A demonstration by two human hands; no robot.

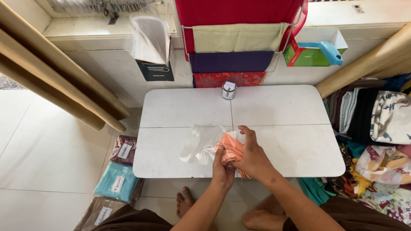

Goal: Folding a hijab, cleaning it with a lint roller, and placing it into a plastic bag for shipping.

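Orange cloth (pixel 231 149): folded, pinched by both hands at the mouth of clear plastic bag (pixel 200 145), seemingly partly inside.
Right hand (pixel 252 156): fingers curled over the cloth, thumb pressing.
Left hand (pixel 222 169): grips cloth and bag edge from below; fingertips hidden.
Bag: lies flat on white folding table (pixel 291 115).
Table: small taped can (pixel 229 90) at far edge.
Floor, left: bagged fabrics (pixel 119 182), labelled.

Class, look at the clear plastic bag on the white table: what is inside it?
Folded orange cloth sits at the mouth of the clear plastic bag, gripped by both the left hand and the right hand. The hands cover the cloth's lower part; the bag's left end looks empty.
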